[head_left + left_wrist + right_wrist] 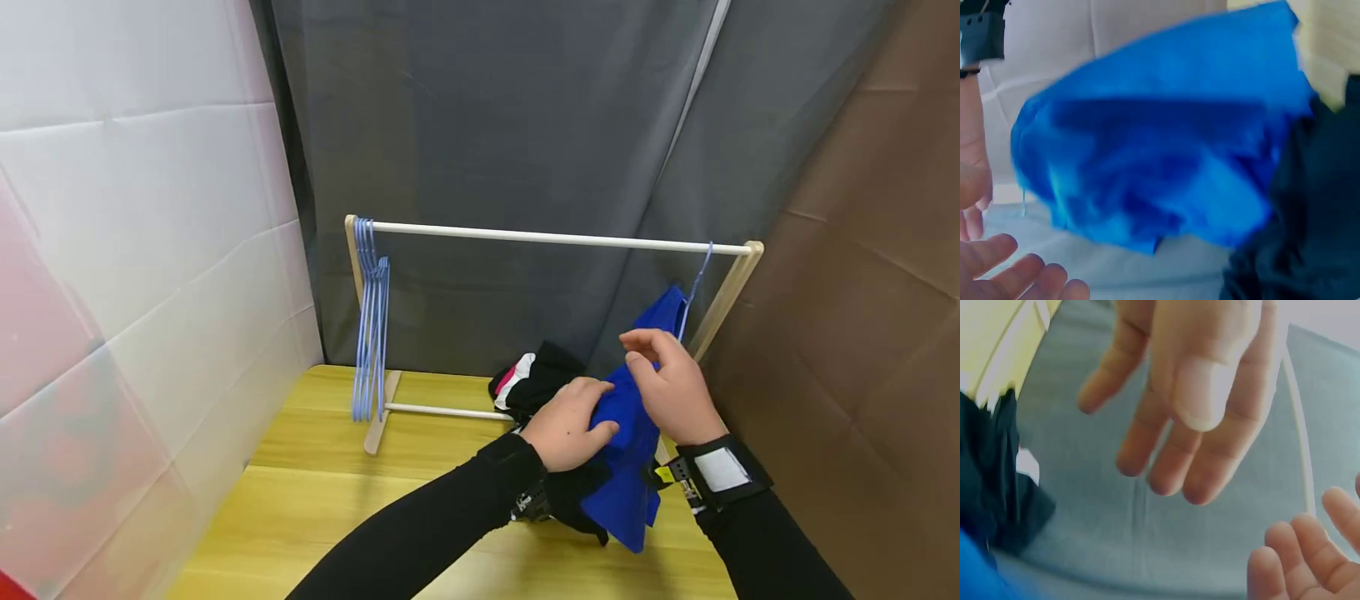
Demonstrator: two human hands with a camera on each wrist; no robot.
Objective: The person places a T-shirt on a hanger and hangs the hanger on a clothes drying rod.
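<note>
A blue garment (622, 492) hangs from a light-blue hanger (703, 271) at the right end of the rack's top rail (525, 237). My left hand (568, 425) hovers left of the cloth, fingers loosely bent and holding nothing. Close in front of the garment's upper part is my right hand (670, 392), its fingers relaxed and empty in the right wrist view. The left wrist view shows the blue cloth (1160, 156) spread wide, with left fingertips apart from it. Behind the left hand lies a pile of black clothes (551, 379) with a white and pink patch.
Several light-blue hangers (367, 333) hang bunched at the rack's left end. The wooden rack stands on a yellow wood-grain table (315, 492), its lower bar (442, 411) partly behind the clothes. Grey cloth (510, 125) backs it, with white and brown sheets at the sides.
</note>
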